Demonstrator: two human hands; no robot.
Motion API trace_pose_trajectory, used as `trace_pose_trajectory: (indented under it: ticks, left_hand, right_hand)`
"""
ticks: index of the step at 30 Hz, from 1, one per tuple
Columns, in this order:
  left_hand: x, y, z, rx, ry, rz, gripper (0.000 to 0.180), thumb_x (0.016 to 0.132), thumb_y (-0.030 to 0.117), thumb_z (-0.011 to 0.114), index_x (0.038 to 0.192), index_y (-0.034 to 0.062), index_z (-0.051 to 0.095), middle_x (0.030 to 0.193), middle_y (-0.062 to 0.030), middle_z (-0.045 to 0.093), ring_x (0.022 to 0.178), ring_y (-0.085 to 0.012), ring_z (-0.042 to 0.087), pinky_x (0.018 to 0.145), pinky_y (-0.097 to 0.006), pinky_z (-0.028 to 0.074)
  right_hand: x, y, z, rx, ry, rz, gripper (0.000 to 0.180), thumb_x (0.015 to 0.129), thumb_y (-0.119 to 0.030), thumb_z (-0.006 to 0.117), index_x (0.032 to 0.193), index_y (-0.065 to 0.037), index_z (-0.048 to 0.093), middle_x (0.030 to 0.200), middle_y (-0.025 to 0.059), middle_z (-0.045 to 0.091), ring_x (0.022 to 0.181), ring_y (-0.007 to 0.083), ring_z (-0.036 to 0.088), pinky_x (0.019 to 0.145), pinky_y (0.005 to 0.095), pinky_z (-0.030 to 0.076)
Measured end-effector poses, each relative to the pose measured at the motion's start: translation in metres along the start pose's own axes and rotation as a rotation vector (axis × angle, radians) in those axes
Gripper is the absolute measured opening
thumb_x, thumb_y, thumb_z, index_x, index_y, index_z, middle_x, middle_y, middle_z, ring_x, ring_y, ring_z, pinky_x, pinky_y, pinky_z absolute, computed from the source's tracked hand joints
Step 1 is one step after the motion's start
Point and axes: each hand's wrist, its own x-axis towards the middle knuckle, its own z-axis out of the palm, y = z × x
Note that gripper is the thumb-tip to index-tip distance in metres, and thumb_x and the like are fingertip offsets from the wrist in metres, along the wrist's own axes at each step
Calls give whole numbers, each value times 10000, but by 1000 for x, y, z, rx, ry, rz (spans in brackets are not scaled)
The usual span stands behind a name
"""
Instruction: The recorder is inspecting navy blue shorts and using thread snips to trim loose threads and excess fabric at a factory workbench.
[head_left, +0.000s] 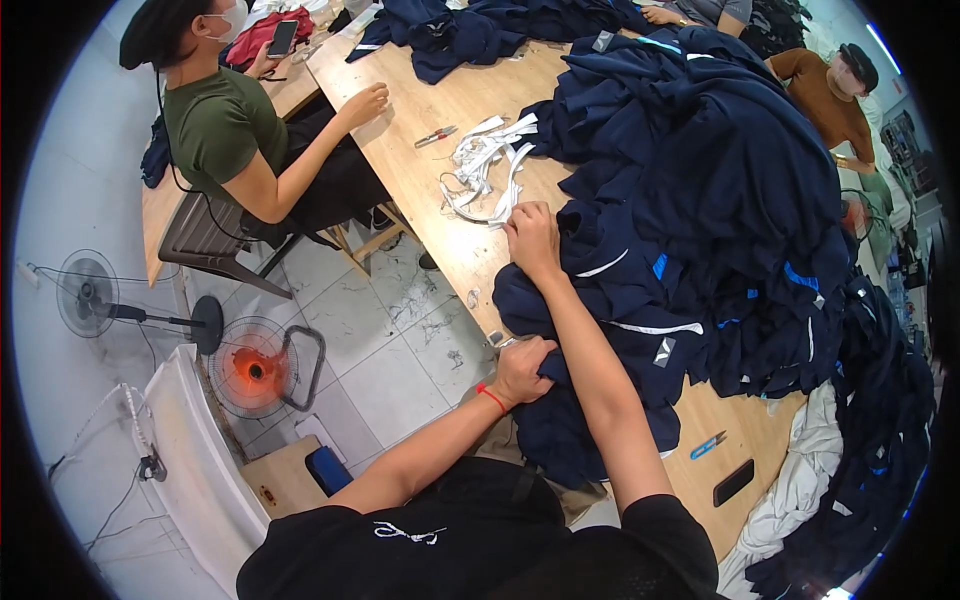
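"Left hand (522, 372), what did it have?"
"It gripped the garment (630, 290), which lay at the table's (420, 100) edge; the right hand (534, 240) was curled by the white strips (478, 160), its hold hidden."
"What suited that step?"
"Probably the garment drawn flat and lightly taut between both."
"Was anything in the way?"
"Strips lay just beside, and the pile (740, 150) crowded the right; blue snips (708, 446) and a phone (734, 483) lay apart."

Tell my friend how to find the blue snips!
Start at the huge dark blue clothes pile, then look below it in the picture, at the bare wooden table. There, beside a flat black slab, lie the blue snips. They're slim and bright blue; the slab is wider and black.
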Motion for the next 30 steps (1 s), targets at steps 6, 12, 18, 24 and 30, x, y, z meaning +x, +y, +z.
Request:
trace_pose_trajectory:
  ticks: [6, 12, 18, 24, 30]
  left_hand:
    - [0, 0, -1, -4, 27, -1, 453, 639, 76, 747, 1084, 19, 680, 842, -161, 618, 775, -407, 671, 687, -475, 550]
    - [-6, 0, 3, 11, 56, 1, 396, 727, 132, 774, 1103, 33, 705, 933, -180, 704, 841, -415, 723, 734, -464, 582]
    - [3, 17, 1, -30, 37, -96, 300, 859, 132, 762, 1134, 26, 706, 1007, -189, 738, 897, -438, 724, 780, -452, 593]
    - [54, 87, -7, -900, -179, -334, 225, 1095, 31, 529, 1287, 34, 646, 1103, -99, 767, 1069, -213, 730, 980, -374, 557]
    - [50, 154, 2, -1218, -833, -780, 206, 1150, 172, 553, 1323, 61, 566, 891, -60, 649, 715, -132, 658, 661, -293, 539]
  right_hand:
    - [-38, -32, -127, 1114, 84, 391, 120, 957, -74, 811, 960, 45, 794, 1282, 153, 773, 1097, 206, 736, 954, 319, 561]
    - [-172, 59, -220, 772, 636, 399, 75, 1037, 4, 644, 966, 16, 662, 1207, 168, 771, 1066, 196, 733, 947, 277, 545]
    - [-272, 27, -322, 1124, 1041, 313, 230, 1103, -158, 587, 932, -115, 440, 726, -17, 398, 648, 100, 473, 636, 279, 403]
    - [-349, 17, -338, 745, 896, 721, 224, 1181, -262, 546, 1037, -90, 541, 674, -58, 351, 547, 23, 304, 504, 239, 254]
    - [-346, -24, -294, 775, 718, 875, 228, 1165, -243, 585, 1050, -55, 643, 700, -70, 456, 566, 11, 380, 513, 205, 294]
